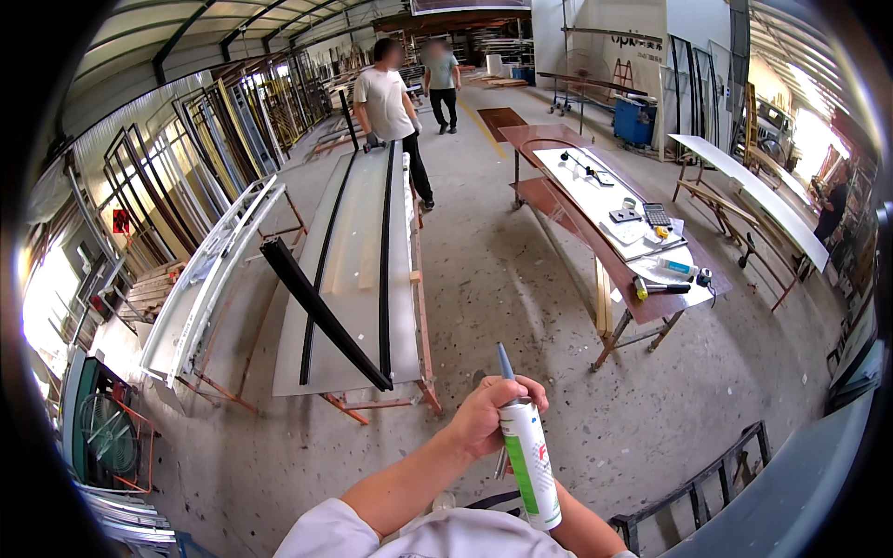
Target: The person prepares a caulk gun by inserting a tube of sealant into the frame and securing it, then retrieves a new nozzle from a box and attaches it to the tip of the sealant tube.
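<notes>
A white and green sealant cartridge (530, 465) with a grey tapered nozzle (504, 361) is tilted in front of my body, nozzle end up and away from me. My left hand (488, 414) is closed round its top end, fingers wrapped at the base of the nozzle. My right forearm (588, 523) rises from the lower right behind the cartridge, and my right hand's fingers are hidden there. A thin metal piece (501, 463) shows beside the cartridge under my left hand; I cannot tell what it is.
Ahead left, a long panel (358, 232) on trestles carries black strips (326, 316). White profiles (219, 270) lie farther left. A brown table (619, 237) at right holds tools. Two people (383, 107) stand beyond. A dark metal frame (693, 498) is near right.
</notes>
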### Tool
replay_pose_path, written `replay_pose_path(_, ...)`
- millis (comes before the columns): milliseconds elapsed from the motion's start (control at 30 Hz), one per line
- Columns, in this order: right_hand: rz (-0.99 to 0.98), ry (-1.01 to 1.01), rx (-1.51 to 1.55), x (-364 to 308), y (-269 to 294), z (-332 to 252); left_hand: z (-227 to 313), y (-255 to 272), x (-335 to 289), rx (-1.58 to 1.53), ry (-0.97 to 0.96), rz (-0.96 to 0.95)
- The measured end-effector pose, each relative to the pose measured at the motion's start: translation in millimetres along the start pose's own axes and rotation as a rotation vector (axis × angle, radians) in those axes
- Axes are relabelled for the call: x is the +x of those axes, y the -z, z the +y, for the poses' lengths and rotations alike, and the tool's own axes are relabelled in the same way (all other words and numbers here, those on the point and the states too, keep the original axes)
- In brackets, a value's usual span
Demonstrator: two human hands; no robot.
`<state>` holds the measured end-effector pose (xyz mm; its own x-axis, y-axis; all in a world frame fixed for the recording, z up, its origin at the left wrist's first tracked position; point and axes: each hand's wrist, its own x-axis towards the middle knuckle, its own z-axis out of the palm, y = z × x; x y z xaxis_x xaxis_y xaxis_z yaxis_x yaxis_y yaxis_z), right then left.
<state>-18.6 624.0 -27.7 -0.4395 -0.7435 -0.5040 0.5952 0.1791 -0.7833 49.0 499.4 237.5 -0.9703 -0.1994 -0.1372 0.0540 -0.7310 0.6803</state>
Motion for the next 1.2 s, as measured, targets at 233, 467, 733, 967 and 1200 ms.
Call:
replay_pose_path(233, 0.011, -0.015, -0.013, -3.4, 4.4, 2.1, -0.5, 1.5, -1.9, 0.017, -0.052, 0.010)
replay_pose_path(467, 0.022, -0.018, -0.043, -9.2, 8.1, 6.4, -5.9, 13.7, -6.1, -0.058, -0.027, 0.080)
replay_pose_path(733, 0.034, -0.048, -0.080, -19.8, 18.3, 13.7, -10.5, 14.0, -14.3, -0.134, 0.005, 0.136)
replay_pose_path(967, 0.006, -0.049, -0.112, -14.8, 18.7, 11.0, -11.2, 17.3, -26.0, -0.220, -0.038, 0.208)
replay_pose_path(1200, -0.039, -0.051, -0.144, -7.5, 15.7, 3.9, -22.5, 23.4, -36.6, -0.313, -0.061, 0.278)
